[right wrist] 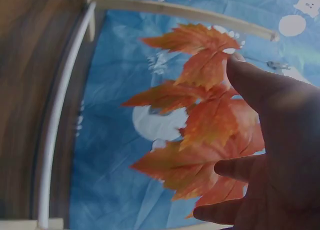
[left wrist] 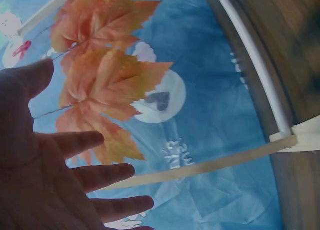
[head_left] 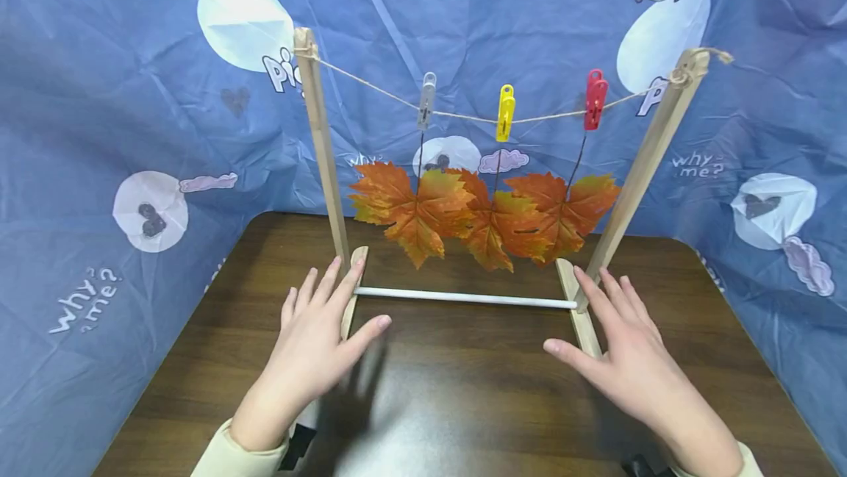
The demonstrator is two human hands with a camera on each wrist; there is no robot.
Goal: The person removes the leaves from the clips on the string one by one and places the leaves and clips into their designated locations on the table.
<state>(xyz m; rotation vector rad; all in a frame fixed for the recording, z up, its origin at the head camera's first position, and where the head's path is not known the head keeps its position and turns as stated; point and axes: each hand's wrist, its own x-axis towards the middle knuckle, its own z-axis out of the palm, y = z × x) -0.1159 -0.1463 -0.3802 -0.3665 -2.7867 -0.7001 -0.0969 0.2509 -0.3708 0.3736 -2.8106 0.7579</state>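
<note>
My left hand [head_left: 311, 341] hovers near the left wooden foot [head_left: 359, 260] of a small wooden rack, fingers straight and spread. By the right foot [head_left: 585, 330] my right hand [head_left: 625, 359] is likewise spread; whether either hand touches the wood I cannot tell. A twine line [head_left: 370, 85] runs between the posts, sagging slightly. On it sit a grey clothespin [head_left: 426, 101], a yellow clothespin [head_left: 506, 113] and a red clothespin [head_left: 595, 100]. Beneath each hangs an orange maple leaf by its stem: left leaf [head_left: 413, 209], middle leaf [head_left: 496, 231], right leaf [head_left: 565, 212].
A white rod [head_left: 463, 297] joins the rack's feet low down. The left post [head_left: 324, 146] and right post [head_left: 645, 161] lean outward in the head view. Blue printed cloth [head_left: 503, 14] surrounds the brown table [head_left: 450, 403] at the back and sides.
</note>
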